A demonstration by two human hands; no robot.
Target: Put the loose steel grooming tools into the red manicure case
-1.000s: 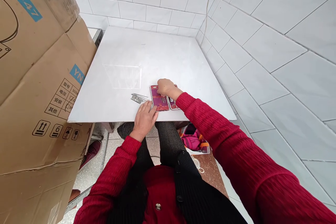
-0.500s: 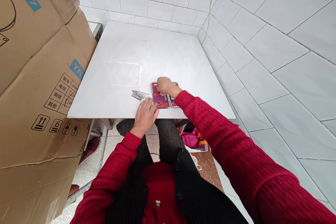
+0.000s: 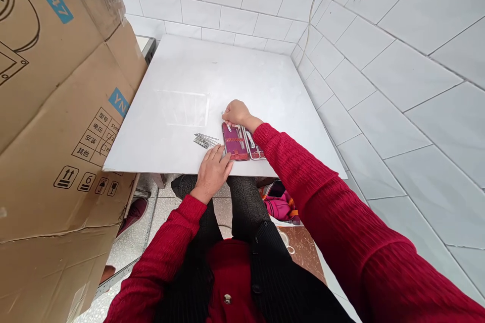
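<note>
A manicure set case (image 3: 232, 146) lies unfolded on the white table, its inside purple with red elastic loops. Scissors (image 3: 258, 153) and other slim metal tools sit in its right half and near the fold. My right hand (image 3: 236, 112) is closed in a pinch over the case's far left edge. A small pale bit shows at its fingertips; what it holds is too small to name. My left hand (image 3: 212, 170) rests with fingers stretched out at the near left corner, thumb touching the case. Left of the case lie several loose metal tools (image 3: 205, 140), partly overlapping.
The white table (image 3: 182, 70) meets a tiled wall (image 3: 238, 20) behind and at the right. A large cardboard box (image 3: 76, 126) stands along the left side. Below the table are a pink bag (image 3: 278, 208) and a brown board (image 3: 305, 252). A person's shoe (image 3: 134, 214) shows beside the box.
My right hand has risen from the middle of the case's left half to its far edge, uncovering the loops and scissors. My left hand stays at the near corner.
</note>
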